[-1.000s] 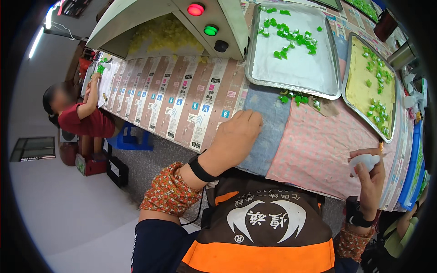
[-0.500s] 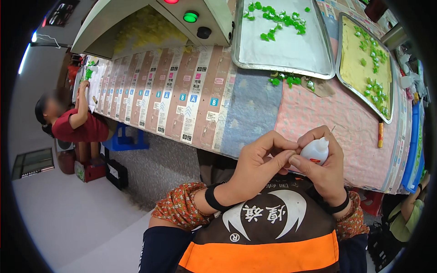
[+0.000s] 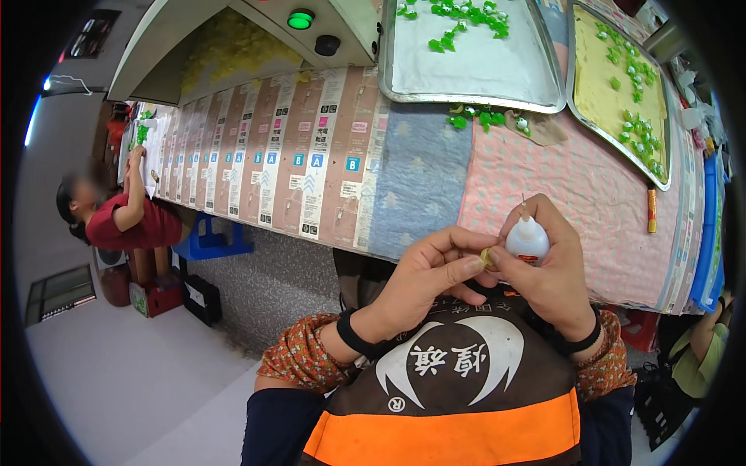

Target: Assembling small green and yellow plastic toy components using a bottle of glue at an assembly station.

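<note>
Close in front of my apron, both hands meet at their fingertips. My left hand (image 3: 431,272) pinches a small yellowish piece (image 3: 488,257) between thumb and fingers; its exact kind is too small to make out. The thumb of my right hand (image 3: 556,272) touches that piece from the other side. Cradled in my right palm and fingers is a small white squeeze bottle (image 3: 528,238), its thin needle tip pointing up and away from me. Part of the bottle's lower body is hidden behind my right thumb.
Ahead lie a metal tray (image 3: 475,103) on white lining and a yellow-lined tray (image 3: 602,128), both bearing small green and white pieces. More green pieces (image 3: 486,119) sit before them. A machine (image 3: 334,15) stands far left; a yellow tube (image 3: 652,211) lies right. A person (image 3: 128,221) works at left.
The squeeze bottle has turned more upright in my right hand, its needle now pointing up. The yellowish piece now shows between my fingertips. The whole view has shifted slightly.
</note>
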